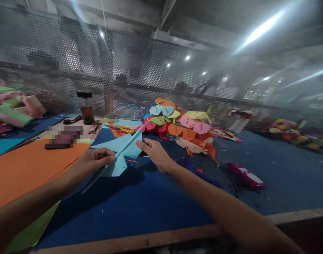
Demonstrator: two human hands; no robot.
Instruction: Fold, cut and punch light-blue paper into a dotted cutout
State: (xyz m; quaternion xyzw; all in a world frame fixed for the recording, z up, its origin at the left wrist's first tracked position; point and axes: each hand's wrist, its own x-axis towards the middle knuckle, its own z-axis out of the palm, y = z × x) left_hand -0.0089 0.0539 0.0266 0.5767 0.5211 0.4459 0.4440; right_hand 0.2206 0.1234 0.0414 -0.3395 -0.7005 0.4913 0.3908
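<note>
A light blue piece of cut and folded paper [120,165] is held up above the blue table, tilted, with a narrow folded ridge running along its middle. My left hand [99,157] pinches its left part between thumb and fingers. On the other side, my right hand [152,150] grips the paper's right edge, thumb on top. Behind my hands lie yellow-handled scissors [124,130] among paper scraps. Just beyond my right hand is a heap of colourful paper eye masks [186,132] with red dots.
Orange paper sheets [31,165] cover the left, with a blurred phone-like object [65,137] on them. A dark-lidded jar [86,109] stands behind. At right lies a purple device [244,176]. Perforated metal panels [148,67] rise along the back, with people beyond.
</note>
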